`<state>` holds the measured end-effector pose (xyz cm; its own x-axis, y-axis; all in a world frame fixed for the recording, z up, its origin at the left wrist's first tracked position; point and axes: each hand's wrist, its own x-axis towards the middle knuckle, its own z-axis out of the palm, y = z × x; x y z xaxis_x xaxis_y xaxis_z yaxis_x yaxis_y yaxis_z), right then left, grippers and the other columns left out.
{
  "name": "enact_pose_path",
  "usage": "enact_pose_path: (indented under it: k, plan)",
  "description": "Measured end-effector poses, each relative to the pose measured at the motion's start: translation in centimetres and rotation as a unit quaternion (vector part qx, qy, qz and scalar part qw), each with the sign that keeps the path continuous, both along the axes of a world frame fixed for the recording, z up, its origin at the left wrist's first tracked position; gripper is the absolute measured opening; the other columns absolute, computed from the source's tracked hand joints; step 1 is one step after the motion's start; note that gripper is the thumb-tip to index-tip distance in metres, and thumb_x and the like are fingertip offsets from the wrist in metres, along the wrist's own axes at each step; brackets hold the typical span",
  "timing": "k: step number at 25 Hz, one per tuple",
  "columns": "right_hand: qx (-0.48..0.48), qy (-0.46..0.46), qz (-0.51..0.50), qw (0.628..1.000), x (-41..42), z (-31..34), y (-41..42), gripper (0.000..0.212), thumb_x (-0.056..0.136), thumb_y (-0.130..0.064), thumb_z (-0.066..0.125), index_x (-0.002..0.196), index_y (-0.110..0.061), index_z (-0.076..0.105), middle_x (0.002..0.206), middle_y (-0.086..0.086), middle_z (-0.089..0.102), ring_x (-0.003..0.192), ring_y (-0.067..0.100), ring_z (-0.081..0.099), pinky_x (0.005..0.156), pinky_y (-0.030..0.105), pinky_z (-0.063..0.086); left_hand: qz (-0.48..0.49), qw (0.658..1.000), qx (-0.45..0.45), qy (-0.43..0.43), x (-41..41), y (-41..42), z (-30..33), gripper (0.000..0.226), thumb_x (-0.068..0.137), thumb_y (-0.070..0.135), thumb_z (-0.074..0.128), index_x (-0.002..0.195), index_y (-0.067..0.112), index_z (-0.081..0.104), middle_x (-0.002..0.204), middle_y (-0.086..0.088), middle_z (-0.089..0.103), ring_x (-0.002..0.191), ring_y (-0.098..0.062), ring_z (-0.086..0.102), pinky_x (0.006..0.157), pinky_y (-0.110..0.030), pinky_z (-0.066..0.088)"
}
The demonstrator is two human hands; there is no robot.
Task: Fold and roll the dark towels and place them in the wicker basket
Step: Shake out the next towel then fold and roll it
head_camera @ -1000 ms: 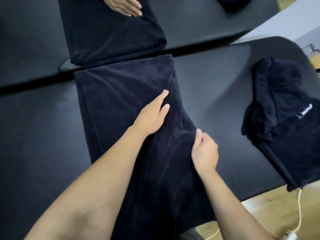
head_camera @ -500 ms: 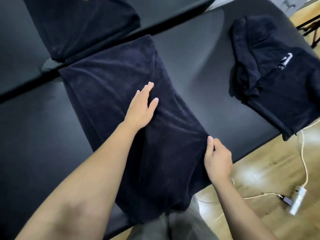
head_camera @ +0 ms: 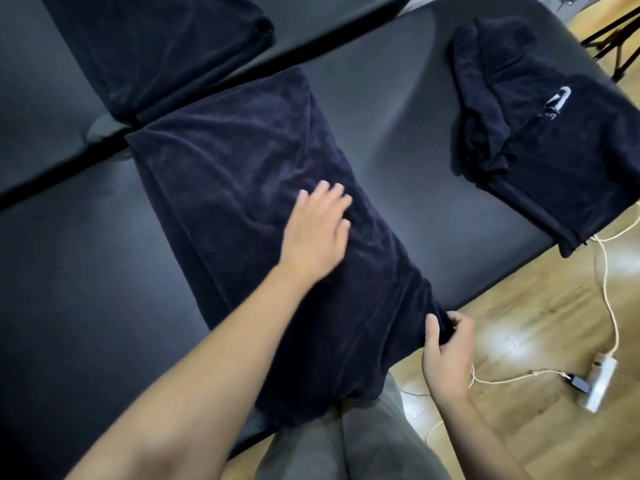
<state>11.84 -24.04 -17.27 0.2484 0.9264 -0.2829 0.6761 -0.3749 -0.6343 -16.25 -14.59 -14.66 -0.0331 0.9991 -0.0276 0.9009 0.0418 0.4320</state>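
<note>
A dark navy towel [head_camera: 242, 174], folded into a long strip, lies across the black table [head_camera: 86, 271]; its near end hangs over the table's front edge. My left hand [head_camera: 317, 230] rests flat on the middle of the strip, fingers straight and spread. At the table's edge my right hand [head_camera: 446, 348] pinches the towel's near right edge between thumb and fingers. A loose pile of more dark towels [head_camera: 540, 126], one with a white logo, sits at the table's right end. No wicker basket is in view.
Another folded dark towel [head_camera: 156, 46] lies on a second black table beyond a gap. Wooden floor at the right holds a white power strip [head_camera: 601, 382] and a cream cable [head_camera: 609, 299]. My grey trouser legs [head_camera: 346, 445] show below the table edge.
My right hand slid down the towel's right edge to the table's front and now pinches it. My left hand drew back slightly along the strip. The other person's hand left the view.
</note>
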Motion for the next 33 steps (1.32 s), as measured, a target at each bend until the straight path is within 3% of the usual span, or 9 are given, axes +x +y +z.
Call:
enact_pose_path:
  k: [2, 8, 12, 16, 20, 23, 25, 30, 33]
  plan:
    - [-0.033, -0.012, -0.036, 0.999, -0.1, -0.1, 0.0, 0.016, 0.107, -0.036, 0.043, 0.098, -0.023, 0.045, 0.088, 0.002, 0.061, 0.080, 0.031, 0.056, 0.070, 0.038, 0.038, -0.057, 0.998, -0.039, 0.009, 4.3, -1.8, -1.1, 0.054, 0.103, 0.038, 0.036, 0.149, 0.014, 0.048, 0.161, -0.002, 0.040, 0.153, -0.026, 0.026, 0.125, -0.051, 0.018]
    - [-0.025, -0.005, -0.087, 0.996, 3.5, -1.1, 0.5, 0.051, 0.108, -0.041, 0.038, 0.064, -0.015, 0.035, 0.059, -0.001, 0.039, 0.058, 0.022, 0.036, 0.063, 0.048, 0.040, -0.086, 0.985, -0.102, 0.107, 3.4, -0.2, -2.9, 0.060, 0.106, 0.049, 0.025, 0.161, 0.025, 0.025, 0.170, 0.005, 0.015, 0.158, -0.023, 0.004, 0.128, -0.046, 0.005]
    - [-0.009, 0.100, -0.136, 0.986, 0.7, -1.2, -0.9, 0.032, 0.097, -0.043, 0.063, 0.108, -0.014, 0.056, 0.109, 0.005, 0.057, 0.098, 0.019, 0.054, 0.095, 0.038, 0.046, -0.021, 0.990, -0.087, 0.105, 5.4, -0.9, -2.2, 0.057, 0.107, 0.042, 0.033, 0.159, 0.017, 0.028, 0.169, -0.003, 0.016, 0.157, -0.027, 0.006, 0.127, -0.051, 0.006]
    - [-0.014, 0.164, -0.207, 0.964, -1.4, -1.4, -1.8, 0.074, 0.081, -0.043, 0.082, 0.135, -0.008, 0.045, 0.131, 0.003, 0.045, 0.115, 0.012, 0.048, 0.097, 0.020, 0.040, -0.033, 0.998, 0.011, 0.049, 11.2, -6.9, -1.6, 0.046, 0.100, 0.033, 0.049, 0.139, 0.010, 0.056, 0.152, -0.010, 0.049, 0.146, -0.033, 0.038, 0.122, -0.056, 0.022]
    - [-0.077, 0.269, -0.266, 0.923, 0.2, -1.5, -1.3, 0.029, 0.095, -0.048, 0.065, 0.084, -0.021, 0.069, 0.086, -0.007, 0.074, 0.082, 0.008, 0.070, 0.078, 0.027, 0.057, -0.059, 0.992, -0.061, 0.096, 13.9, -10.2, -2.3, 0.058, 0.100, 0.047, 0.041, 0.151, 0.019, 0.045, 0.162, -0.002, 0.037, 0.153, -0.027, 0.024, 0.124, -0.053, 0.019]
    - [-0.064, 0.196, -0.109, 0.972, 4.0, -0.9, -1.4, 0.053, 0.102, -0.041, 0.056, 0.054, -0.022, 0.044, 0.051, -0.012, 0.044, 0.049, 0.004, 0.042, 0.055, 0.026, 0.039, -0.059, 0.986, -0.093, 0.129, 13.0, -9.4, -2.5, 0.062, 0.103, 0.053, 0.033, 0.158, 0.024, 0.032, 0.168, 0.004, 0.023, 0.157, -0.024, 0.011, 0.126, -0.050, 0.013]
    - [-0.085, 0.161, -0.026, 0.983, 6.0, -1.3, -1.7, 0.056, 0.104, -0.039, 0.053, 0.055, -0.019, 0.034, 0.054, -0.007, 0.033, 0.054, 0.012, 0.032, 0.057, 0.034, 0.031, -0.047, 0.984, -0.113, 0.126, 13.2, -9.5, -2.3, 0.062, 0.105, 0.052, 0.031, 0.159, 0.024, 0.028, 0.169, 0.005, 0.017, 0.157, -0.023, 0.006, 0.126, -0.050, 0.010]
    - [-0.157, 0.223, 0.029, 0.962, 6.1, 0.0, -1.3, 0.028, 0.100, -0.038, 0.060, 0.101, -0.010, 0.065, 0.088, -0.003, 0.060, 0.080, 0.012, 0.055, 0.071, 0.023, 0.044, 0.221, 0.970, -0.075, 0.068, 13.4, -17.5, -1.9, 0.060, 0.104, 0.047, 0.039, 0.155, 0.017, 0.036, 0.166, -0.006, 0.028, 0.154, -0.030, 0.019, 0.124, -0.053, 0.013]
    - [-0.168, 0.262, 0.062, 0.948, 5.2, 1.1, -1.0, 0.039, 0.093, -0.041, 0.071, 0.121, -0.016, 0.057, 0.108, -0.006, 0.066, 0.094, 0.008, 0.063, 0.075, 0.018, 0.048, 0.478, 0.875, -0.075, 0.012, 12.1, -25.6, -2.2, 0.069, 0.099, 0.051, 0.048, 0.154, 0.011, 0.037, 0.164, -0.011, 0.031, 0.152, -0.034, 0.021, 0.123, -0.056, 0.016]
